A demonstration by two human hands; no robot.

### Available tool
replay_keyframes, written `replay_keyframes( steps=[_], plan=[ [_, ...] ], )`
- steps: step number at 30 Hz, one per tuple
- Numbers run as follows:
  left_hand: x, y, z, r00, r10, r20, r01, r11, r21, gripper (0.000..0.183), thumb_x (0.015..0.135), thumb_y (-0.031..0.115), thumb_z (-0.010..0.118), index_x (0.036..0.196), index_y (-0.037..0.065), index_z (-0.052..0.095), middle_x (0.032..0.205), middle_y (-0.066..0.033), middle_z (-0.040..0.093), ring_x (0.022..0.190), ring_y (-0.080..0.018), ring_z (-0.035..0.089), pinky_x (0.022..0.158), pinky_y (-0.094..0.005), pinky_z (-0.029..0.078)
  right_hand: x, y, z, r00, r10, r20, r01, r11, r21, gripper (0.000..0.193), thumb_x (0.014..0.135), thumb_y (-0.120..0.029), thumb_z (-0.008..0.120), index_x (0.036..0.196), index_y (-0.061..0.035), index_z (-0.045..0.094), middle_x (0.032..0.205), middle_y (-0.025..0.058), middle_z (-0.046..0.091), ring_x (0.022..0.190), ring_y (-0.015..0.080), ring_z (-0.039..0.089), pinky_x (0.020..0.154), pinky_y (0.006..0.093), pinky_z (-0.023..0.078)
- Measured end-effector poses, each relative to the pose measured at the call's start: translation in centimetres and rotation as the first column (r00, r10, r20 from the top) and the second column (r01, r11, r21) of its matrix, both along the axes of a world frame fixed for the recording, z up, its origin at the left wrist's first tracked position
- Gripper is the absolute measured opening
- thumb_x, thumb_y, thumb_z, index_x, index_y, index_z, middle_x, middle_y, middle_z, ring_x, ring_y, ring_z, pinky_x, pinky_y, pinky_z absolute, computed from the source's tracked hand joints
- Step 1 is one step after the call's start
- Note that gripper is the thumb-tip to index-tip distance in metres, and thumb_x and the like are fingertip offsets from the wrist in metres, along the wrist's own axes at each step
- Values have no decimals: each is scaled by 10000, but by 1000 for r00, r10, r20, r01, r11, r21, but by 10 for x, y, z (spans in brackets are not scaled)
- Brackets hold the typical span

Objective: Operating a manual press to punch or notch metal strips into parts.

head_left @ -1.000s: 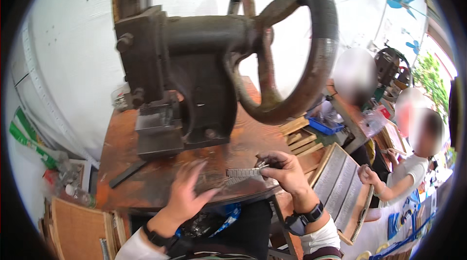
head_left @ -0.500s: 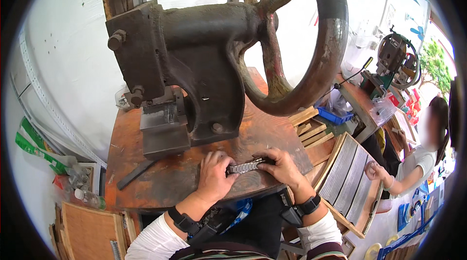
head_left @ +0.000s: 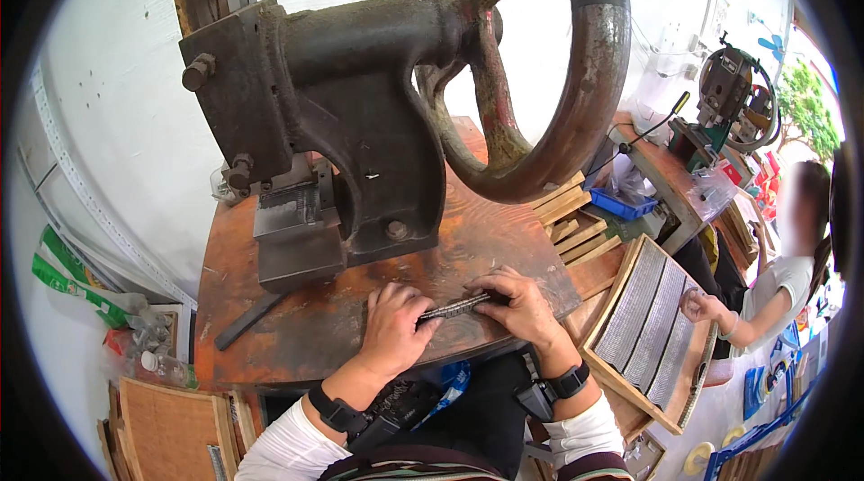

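Observation:
A short metal link band [head_left: 453, 308], like a watch strap, stretches between my two hands above the near edge of the wooden table. My left hand [head_left: 394, 323] pinches its left end between thumb and fingers. At its right end my right hand [head_left: 519, 305] grips it the same way. Only a narrow edge of the band shows, and its ends are hidden in my fingers. Behind my hands stands a dark iron hand press [head_left: 369, 139] with a big wheel [head_left: 589, 85]. A metal block [head_left: 301, 258] sits beneath its ram.
A flat dark bar [head_left: 247, 322] lies on the table [head_left: 486, 247] left of my hands. To the right, a wooden tray [head_left: 601, 319] holds rows of metal strips. A co-worker's hand [head_left: 704, 305] is over that tray. Farther back are a blue bin [head_left: 621, 205] and another machine [head_left: 727, 103].
The band has turned in my fingers, so its broad linked face now shows as a thin edge. The view has shifted slightly. The co-worker's hand has moved a little.

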State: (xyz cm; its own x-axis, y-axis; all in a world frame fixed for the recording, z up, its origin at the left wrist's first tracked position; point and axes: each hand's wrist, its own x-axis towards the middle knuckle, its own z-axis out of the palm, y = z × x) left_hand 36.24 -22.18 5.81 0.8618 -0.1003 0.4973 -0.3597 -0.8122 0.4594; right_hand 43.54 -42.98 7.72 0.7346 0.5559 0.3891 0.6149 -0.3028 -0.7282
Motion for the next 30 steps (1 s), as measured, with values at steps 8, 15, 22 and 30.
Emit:
replay_keyframes(
  steps=[8,15,22,30],
  plan=[
    [-2,3,4,999,-31,-32,26,991,-132,153,702,153,716,839,102,671,814,-38,616,873,-255,539,805,-395,372,-4,1,4,1000,-18,13,18,1000,1,351,667,33,712,1000,-71,668,859,96,631,836,272,575,733,341,488],
    [-2,3,5,998,-44,-35,39,988,-148,162,684,117,720,839,91,679,836,-40,629,886,-259,545,815,-394,373,-3,-2,0,998,-48,29,48,999,-21,348,681,40,715,1011,-65,681,850,81,623,797,223,596,717,307,483],
    [-2,5,2,997,-16,-81,1,984,-180,234,685,116,719,913,76,682,893,-63,640,926,-275,549,841,-394,376,-4,1,1,996,-74,-55,73,997,-24,372,700,56,694,1055,-52,666,879,89,630,824,214,626,747,303,498],
    [-1,4,3,996,-2,-85,-12,986,-163,297,697,120,710,985,64,664,945,-83,637,958,-285,546,865,-396,377,-4,0,3,993,-68,-96,69,998,7,423,708,96,653,1107,-46,645,969,115,659,902,225,648,801,303,502]
  ],
)
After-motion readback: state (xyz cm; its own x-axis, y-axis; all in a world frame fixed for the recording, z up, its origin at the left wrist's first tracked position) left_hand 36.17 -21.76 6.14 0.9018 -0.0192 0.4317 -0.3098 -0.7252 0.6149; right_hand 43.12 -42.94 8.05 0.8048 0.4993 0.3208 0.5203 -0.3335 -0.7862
